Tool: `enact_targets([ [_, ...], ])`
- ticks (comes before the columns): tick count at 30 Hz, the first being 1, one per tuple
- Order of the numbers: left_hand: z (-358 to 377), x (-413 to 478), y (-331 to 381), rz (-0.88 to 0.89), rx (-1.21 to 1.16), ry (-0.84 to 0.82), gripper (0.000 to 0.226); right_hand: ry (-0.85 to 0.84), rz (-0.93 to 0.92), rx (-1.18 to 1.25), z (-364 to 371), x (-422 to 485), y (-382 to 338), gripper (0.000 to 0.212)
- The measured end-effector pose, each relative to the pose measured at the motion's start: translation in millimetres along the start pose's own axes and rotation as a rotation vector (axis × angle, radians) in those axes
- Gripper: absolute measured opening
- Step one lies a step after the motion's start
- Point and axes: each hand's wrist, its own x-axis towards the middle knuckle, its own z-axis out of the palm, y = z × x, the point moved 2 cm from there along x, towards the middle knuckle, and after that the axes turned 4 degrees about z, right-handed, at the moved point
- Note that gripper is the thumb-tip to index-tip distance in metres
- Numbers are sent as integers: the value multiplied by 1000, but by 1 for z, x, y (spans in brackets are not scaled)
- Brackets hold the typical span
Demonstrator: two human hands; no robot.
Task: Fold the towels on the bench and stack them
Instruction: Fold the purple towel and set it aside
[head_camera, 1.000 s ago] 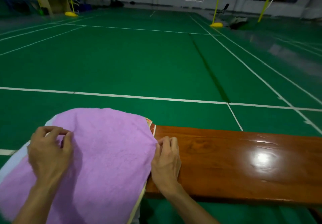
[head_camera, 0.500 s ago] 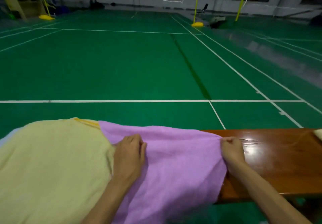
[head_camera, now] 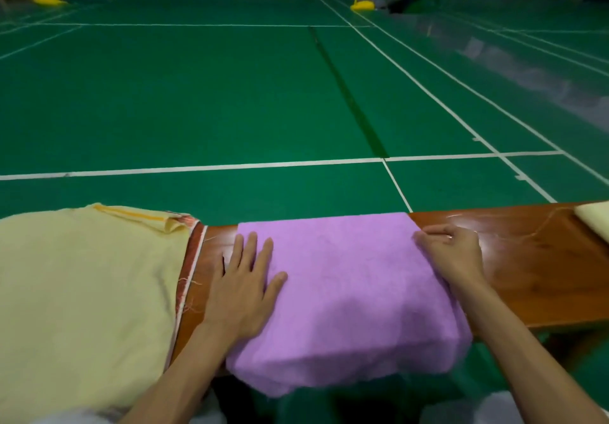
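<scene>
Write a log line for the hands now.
purple towel: spread on bench | left hand: flat on it | right hand: grips its edge

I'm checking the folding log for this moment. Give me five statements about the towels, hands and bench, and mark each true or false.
1. The left hand lies flat on the purple towel. True.
2. The purple towel lies on the yellow towel. False: it lies on the bench, with bare wood between the two.
3. The right hand grips the purple towel's right edge. True.
4. The purple towel's near edge hangs over the bench's front. True.
5. The floor is red. False: it is green with white lines.
</scene>
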Motion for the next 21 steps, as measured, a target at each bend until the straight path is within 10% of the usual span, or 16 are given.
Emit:
enact_targets([
  [6, -15, 4, -10, 42, 34, -38, 101, 11, -267, -483, 3, -18, 5, 59],
  [10, -16, -1, 7, 106, -65, 61, 87, -309, -438, -623, 27, -32, 17, 86],
  [21, 0, -9, -16, 161, 66, -42, 88, -288, -389, -958, 32, -51, 42, 94],
])
